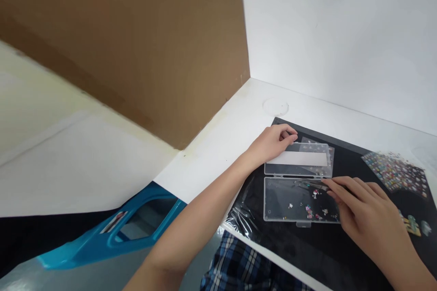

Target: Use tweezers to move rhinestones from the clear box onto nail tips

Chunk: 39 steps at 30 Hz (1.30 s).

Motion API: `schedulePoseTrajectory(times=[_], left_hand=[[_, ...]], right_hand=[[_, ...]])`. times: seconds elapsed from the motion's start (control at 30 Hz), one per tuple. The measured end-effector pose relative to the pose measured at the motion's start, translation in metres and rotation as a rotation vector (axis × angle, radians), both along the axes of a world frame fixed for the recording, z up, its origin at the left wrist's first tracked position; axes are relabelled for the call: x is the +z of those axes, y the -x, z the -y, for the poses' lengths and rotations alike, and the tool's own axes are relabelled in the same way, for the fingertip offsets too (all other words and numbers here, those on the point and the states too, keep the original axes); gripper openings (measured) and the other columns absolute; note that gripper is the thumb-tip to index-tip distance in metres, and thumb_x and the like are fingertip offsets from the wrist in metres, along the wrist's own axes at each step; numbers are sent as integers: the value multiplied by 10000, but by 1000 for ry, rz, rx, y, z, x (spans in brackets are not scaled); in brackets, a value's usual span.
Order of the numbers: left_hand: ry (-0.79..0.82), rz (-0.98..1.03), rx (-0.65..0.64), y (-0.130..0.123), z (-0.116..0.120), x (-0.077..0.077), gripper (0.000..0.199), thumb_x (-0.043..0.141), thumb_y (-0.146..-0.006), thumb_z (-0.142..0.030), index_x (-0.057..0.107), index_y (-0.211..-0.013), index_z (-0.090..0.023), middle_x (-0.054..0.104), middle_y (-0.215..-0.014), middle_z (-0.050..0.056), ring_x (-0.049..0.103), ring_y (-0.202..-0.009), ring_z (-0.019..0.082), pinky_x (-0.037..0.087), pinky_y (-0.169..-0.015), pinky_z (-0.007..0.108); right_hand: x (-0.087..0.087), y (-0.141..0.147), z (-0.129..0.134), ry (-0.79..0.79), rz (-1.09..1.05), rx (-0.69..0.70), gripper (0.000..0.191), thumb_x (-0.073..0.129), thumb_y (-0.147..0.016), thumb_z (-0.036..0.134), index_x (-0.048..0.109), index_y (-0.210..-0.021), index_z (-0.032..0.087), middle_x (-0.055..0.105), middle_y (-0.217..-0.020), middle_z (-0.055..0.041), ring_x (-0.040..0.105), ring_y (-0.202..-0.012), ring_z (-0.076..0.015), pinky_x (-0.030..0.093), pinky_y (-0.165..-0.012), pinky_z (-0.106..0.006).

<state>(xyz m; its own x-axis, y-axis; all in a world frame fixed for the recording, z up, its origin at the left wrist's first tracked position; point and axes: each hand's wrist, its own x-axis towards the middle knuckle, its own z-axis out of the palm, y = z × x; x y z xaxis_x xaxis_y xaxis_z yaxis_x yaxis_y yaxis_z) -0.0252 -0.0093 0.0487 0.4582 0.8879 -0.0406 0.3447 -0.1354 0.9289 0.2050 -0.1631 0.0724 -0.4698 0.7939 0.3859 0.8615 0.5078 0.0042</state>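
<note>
A clear plastic case lies unfolded on a black mat (290,245), its lid (297,171) away from me and its shallow tray (278,198) nearer. Small shiny gems (309,211) in several colours are scattered in the tray. My right hand (368,218) grips slim metal tweezers (314,184), whose tips reach over the tray's far side. At the lid's far left corner rests my left hand (273,142), thumb and forefinger closed together; whether anything is between them cannot be made out. A white strip (303,158) shows across the lid.
A sheet of multicoloured gems (398,173) lies right of the case. Another clear gem sheet (332,154) sits partly under the lid. Small coloured pieces (412,225) are beyond my right hand. A brown panel (136,45) and white wall (341,32) border the table; a blue plastic stool (102,241) stands below left.
</note>
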Motion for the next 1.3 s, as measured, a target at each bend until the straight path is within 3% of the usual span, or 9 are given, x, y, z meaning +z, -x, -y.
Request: schedulePoseTrajectory(times=[0.37, 0.63, 0.97, 1.3], left_hand=[[12, 13, -9, 0, 0, 0, 150, 616, -1001, -302, 725, -1049, -210, 784, -910, 35, 678, -830, 181, 510, -767, 335], [-3, 5, -10, 0, 0, 1, 169, 610, -999, -323, 729, -1052, -216, 783, -922, 36, 687, -859, 192, 519, -784, 343], [-19, -23, -3, -1, 0, 2, 168, 605, -1003, -297, 735, -1049, -201, 763, -904, 32, 663, -833, 181, 507, -786, 336], [-31, -34, -7, -1, 0, 0, 177, 597, -1004, -309, 735, -1041, -204, 767, -925, 31, 665, -847, 186, 508, -801, 343]], right_hand=[[1, -4, -2, -13, -19, -13, 228, 483, -1056, 156, 652, -1205, 192, 755, -1034, -65, 663, -844, -200, 438, -773, -350], [-1, 3, -3, -44, -82, 77, 303, 592, -996, 99, 661, -1279, 182, 768, -1081, -77, 665, -920, -199, 451, -847, -349], [2, -8, -3, -157, -39, 29, 347, 522, -932, 17, 694, -1150, 226, 784, -1011, -42, 650, -953, -219, 431, -877, -376], [-2, -6, -4, -123, -38, 45, 385, 515, -889, -38, 680, -1132, 211, 786, -1010, -26, 630, -970, -216, 433, -873, -377]])
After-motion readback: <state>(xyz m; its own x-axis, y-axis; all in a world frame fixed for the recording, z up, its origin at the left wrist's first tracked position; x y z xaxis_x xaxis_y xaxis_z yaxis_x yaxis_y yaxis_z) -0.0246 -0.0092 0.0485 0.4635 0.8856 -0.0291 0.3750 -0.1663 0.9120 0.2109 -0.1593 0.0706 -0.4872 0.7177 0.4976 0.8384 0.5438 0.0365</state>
